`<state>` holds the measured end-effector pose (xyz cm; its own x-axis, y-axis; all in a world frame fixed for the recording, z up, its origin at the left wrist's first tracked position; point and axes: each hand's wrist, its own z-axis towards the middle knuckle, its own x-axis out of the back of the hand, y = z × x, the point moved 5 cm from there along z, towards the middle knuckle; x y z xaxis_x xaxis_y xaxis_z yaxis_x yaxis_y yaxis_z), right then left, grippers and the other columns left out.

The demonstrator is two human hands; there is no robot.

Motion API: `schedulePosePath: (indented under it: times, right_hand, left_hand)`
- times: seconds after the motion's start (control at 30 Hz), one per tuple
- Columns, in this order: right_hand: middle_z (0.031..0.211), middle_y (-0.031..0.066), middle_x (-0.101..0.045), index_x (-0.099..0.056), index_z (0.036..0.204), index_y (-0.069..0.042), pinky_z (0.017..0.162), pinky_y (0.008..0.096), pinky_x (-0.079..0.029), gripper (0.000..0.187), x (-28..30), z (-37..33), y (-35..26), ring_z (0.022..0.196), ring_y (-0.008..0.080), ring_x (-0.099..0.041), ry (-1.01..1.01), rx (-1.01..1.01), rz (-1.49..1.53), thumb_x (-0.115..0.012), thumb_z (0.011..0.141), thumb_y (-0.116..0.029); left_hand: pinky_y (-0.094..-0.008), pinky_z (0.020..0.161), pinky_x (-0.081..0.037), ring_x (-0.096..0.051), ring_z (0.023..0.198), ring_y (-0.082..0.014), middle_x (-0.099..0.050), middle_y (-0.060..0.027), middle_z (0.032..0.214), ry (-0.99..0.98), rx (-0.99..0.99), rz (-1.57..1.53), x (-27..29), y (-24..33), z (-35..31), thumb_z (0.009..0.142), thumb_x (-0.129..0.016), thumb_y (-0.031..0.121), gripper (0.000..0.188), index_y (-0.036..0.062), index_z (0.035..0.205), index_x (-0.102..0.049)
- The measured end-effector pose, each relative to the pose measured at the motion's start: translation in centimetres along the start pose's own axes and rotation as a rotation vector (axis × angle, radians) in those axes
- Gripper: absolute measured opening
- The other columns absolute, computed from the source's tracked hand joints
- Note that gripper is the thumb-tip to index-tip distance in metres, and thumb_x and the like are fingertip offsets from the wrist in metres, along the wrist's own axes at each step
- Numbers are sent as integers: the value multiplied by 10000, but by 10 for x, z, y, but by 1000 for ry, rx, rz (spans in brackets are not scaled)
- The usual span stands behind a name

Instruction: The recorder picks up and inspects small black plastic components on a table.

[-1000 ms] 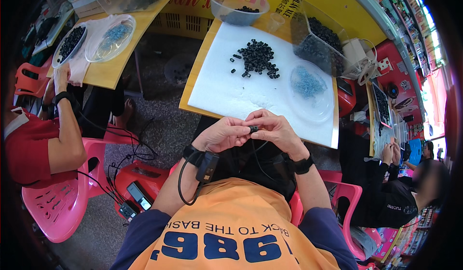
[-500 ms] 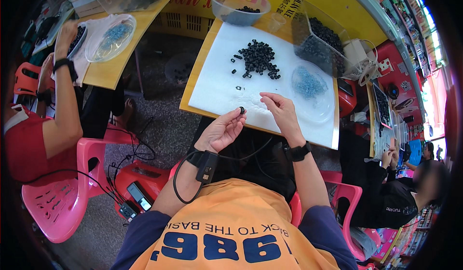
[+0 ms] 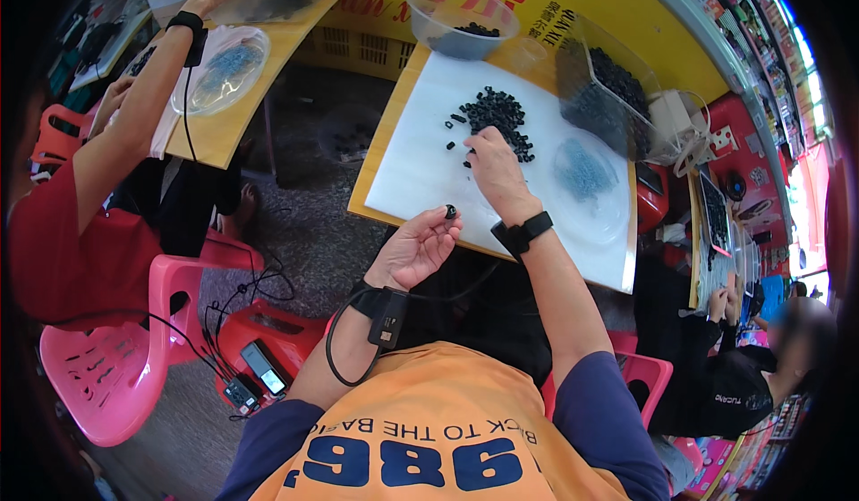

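While the left hand (image 3: 416, 246) pinches a small black piece (image 3: 450, 212) between thumb and forefinger at the near edge of the desk (image 3: 379, 152), the right hand (image 3: 498, 177) is at the near side of a pile of black pieces (image 3: 497, 112) set toward the far edge; the right fingers (image 3: 484, 140) are bent together, but whether they grip a piece cannot be told. A clear dish (image 3: 604, 224) with blue bits (image 3: 583, 170) lies along the right edge.
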<state>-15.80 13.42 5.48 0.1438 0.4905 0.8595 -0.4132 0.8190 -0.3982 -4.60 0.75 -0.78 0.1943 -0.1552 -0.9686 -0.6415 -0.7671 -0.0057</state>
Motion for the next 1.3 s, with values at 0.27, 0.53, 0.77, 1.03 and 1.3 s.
schedulePosePath:
  times: [0.27, 0.53, 0.77, 1.03, 1.3]
  right_hand:
    - [949, 115, -586, -681, 937, -13, 754, 360, -504, 123, 12, -11, -11, 860, 290, -608, 2, 133, 34, -671, 828, -69]
    - [894, 166, -595, -663, 883, 19, 762, 393, -505, 157, 17, -45, -21, 845, 353, -613, -278, 1, 183, -664, 819, -123]
    - [891, 178, -624, -648, 953, 16, 746, 384, -520, 170, 27, -69, -23, 835, 355, -636, -137, 75, 172, -671, 797, -48]
    - [831, 56, -694, -698, 1049, 17, 677, 212, -513, 184, 57, -84, -39, 733, 92, -648, -138, -381, 877, -654, 887, -61]
    - [884, 71, -680, -716, 1045, -18, 667, 227, -490, 187, 61, -93, -58, 747, 117, -631, -39, -241, 641, -669, 865, -41]
  left_hand:
    - [-224, 705, -607, -690, 793, -177, -676, -134, 913, -28, -36, -58, 0, 5, 3, 961, -593, 134, 228, -70, 1064, -607]
    - [-212, 705, -607, -699, 801, -176, -681, -156, 947, 114, -95, -9, 3, 7, -1, 931, -622, 84, 195, -67, 1055, -611]
    - [-213, 697, -607, -705, 782, -173, -691, -159, 929, 54, -57, 50, -2, 3, -4, 928, -617, 67, 157, -61, 1020, -622]
    - [-204, 670, -589, -678, 743, -145, -689, -121, 908, 66, -40, 133, -1, -3, -3, 939, -611, 92, 153, -33, 1028, -610]
    - [-180, 663, -547, -647, 714, -92, -678, -56, 846, 33, -57, 245, -3, -5, 1, 922, -635, 96, 135, -3, 1013, -627]
